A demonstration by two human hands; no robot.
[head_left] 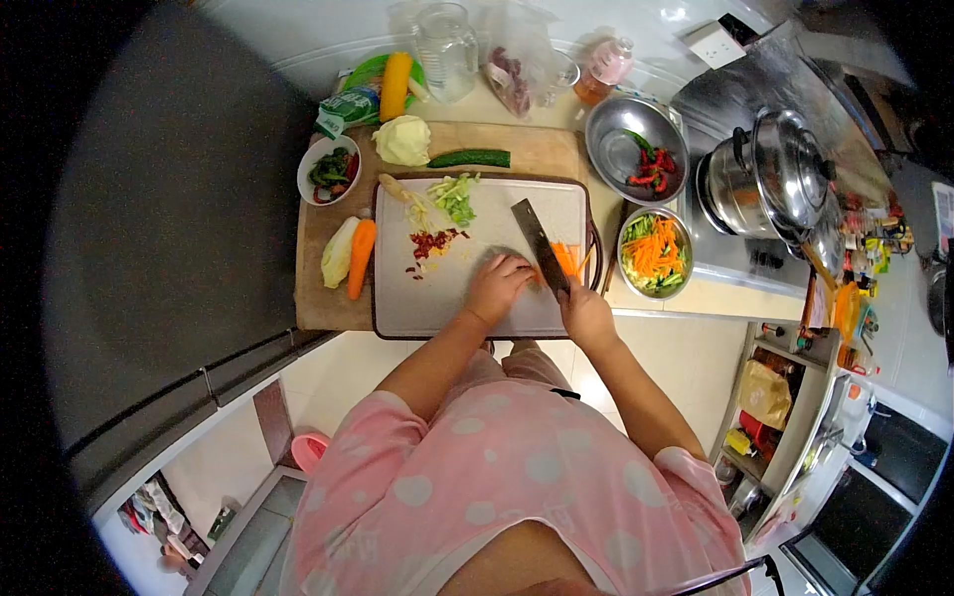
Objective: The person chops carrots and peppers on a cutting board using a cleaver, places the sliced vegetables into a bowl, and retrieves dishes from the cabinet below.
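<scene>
My right hand (587,314) is wrapped round the handle of a kitchen knife (540,241) with a broad dark blade, its tip pointing away from me. Left of the blade, my left hand (500,287) presses curled fingers on a piece of carrot (537,279), mostly hidden beneath them. Carrot strips (568,260) lie against the blade's right side. All this is on a pale cutting board (487,238). Farther left on it are chopped red chili (434,244), chopped green onion (456,198) and pale shreds (423,215) beside a piece of ginger (392,186).
Right of the board stand a bowl of carrot and green strips (654,255), a steel bowl of peppers (637,149) and a lidded pot (770,179). A whole carrot (362,258), cucumber (469,159), cabbage (402,141) and white bowl (329,171) lie left and behind.
</scene>
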